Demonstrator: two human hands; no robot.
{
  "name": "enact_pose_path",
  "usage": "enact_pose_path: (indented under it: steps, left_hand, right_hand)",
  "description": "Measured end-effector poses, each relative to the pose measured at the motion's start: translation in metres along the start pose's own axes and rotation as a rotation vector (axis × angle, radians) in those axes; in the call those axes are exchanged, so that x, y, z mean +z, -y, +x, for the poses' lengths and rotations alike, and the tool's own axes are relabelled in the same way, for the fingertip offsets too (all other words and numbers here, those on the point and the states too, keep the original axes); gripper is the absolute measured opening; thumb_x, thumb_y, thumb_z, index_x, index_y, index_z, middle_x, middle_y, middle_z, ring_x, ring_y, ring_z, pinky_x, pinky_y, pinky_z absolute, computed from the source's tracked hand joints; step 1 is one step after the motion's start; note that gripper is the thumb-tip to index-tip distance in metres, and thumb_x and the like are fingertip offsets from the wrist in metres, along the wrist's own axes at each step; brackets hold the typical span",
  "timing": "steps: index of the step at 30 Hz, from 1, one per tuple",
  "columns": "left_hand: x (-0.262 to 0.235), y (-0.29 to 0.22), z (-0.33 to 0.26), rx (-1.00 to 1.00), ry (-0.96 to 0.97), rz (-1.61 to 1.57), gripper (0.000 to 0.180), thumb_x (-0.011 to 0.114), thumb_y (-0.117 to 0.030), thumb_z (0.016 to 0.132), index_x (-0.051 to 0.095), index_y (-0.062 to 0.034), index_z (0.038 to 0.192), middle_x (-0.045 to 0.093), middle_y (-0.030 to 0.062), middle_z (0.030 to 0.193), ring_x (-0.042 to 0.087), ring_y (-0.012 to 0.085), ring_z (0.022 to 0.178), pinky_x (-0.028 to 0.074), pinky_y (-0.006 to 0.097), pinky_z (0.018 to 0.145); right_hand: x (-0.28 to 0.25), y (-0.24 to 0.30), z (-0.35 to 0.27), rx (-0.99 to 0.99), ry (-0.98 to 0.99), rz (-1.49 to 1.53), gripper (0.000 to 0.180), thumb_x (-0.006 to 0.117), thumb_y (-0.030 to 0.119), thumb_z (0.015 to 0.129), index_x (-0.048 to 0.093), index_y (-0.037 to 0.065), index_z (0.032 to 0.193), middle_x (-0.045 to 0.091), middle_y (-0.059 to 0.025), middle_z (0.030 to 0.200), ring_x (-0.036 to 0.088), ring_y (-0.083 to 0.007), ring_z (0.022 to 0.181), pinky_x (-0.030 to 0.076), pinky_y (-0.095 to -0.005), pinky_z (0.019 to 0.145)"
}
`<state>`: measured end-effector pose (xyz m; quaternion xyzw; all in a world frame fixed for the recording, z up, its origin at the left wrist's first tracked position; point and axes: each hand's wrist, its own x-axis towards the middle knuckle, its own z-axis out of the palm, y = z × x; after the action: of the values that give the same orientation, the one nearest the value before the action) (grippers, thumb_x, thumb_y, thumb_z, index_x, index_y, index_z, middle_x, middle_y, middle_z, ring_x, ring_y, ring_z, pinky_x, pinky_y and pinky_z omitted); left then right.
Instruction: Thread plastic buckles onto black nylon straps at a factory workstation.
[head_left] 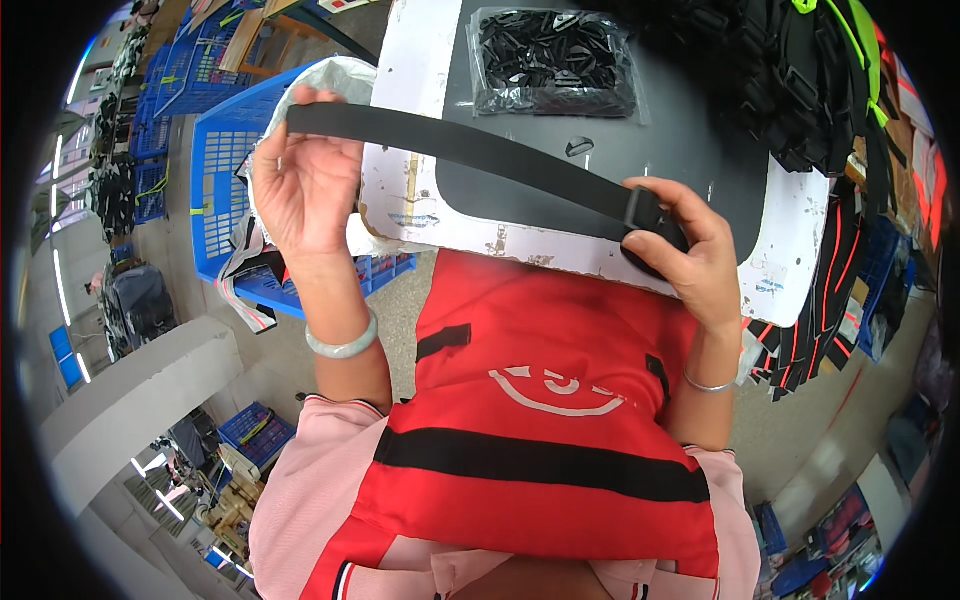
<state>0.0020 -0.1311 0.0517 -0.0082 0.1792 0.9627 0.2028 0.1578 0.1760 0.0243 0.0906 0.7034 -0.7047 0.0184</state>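
A flat black webbing strap stretches between my two hands above the table's near side. My left hand holds one end, with the thumb at the strap's tip and the fingers behind it. At the other end, my right hand pinches a black plastic buckle between thumb and fingers. Part of the buckle and a short loop of strap are hidden by that hand. On the dark mat beyond the strap lies a small loose black plastic piece.
A clear bag of black plastic pieces rests at the mat's far side. Black straps with buckles are heaped at the far right. Left of the white table stands a blue plastic crate holding a white sack. Striped straps hang at the right.
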Motion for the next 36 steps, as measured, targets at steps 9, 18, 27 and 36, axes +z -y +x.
enact_pose_path:
  steps: [9,18,27,36]
  left_hand:
    - [-0.021,-0.008,-0.006,0.048,-0.035,-0.114,0.030,0.054,-0.005,0.081,0.051,0.0021,0.110,0.056,0.0112,0.108,0.049,0.0266,0.108,0.039,0.045,0.094]
    - [-0.037,-0.012,-0.001,0.117,-0.175,-0.113,0.031,0.057,-0.003,0.077,0.053,0.0045,0.107,0.058,0.0123,0.105,0.051,0.0280,0.105,0.041,0.043,0.092]
    - [0.018,-0.123,-0.032,0.463,0.042,0.162,0.038,0.056,0.008,0.069,0.041,0.0038,0.103,0.048,0.0118,0.099,0.047,0.0246,0.103,0.038,0.042,0.091]
    - [-0.039,-0.098,0.010,0.623,-0.324,0.924,0.033,0.054,-0.013,0.085,0.055,0.0093,0.109,0.059,0.0222,0.112,0.059,0.0283,0.105,0.051,0.035,0.089]
  right_hand:
    - [0.007,-0.004,0.000,0.009,-0.023,-0.156,0.024,0.068,0.007,0.074,0.060,0.000,0.095,0.055,0.0006,0.069,0.047,-0.0058,0.063,0.038,-0.0204,0.058]
    - [0.008,-0.013,0.007,0.089,0.161,0.010,0.020,0.070,0.008,0.074,0.058,0.002,0.088,0.049,0.0041,0.063,0.043,-0.0034,0.060,0.035,-0.0198,0.055]
    - [0.017,-0.037,0.021,-0.069,-0.045,0.201,0.025,0.061,0.008,0.086,0.056,0.003,0.110,0.059,-0.0021,0.101,0.055,-0.0104,0.093,0.044,-0.0234,0.083]
    - [-0.020,-0.034,0.081,-0.102,-0.387,0.534,0.044,0.049,0.019,0.095,0.038,-0.006,0.129,0.054,-0.0171,0.117,0.060,-0.0223,0.097,0.050,-0.0306,0.083]
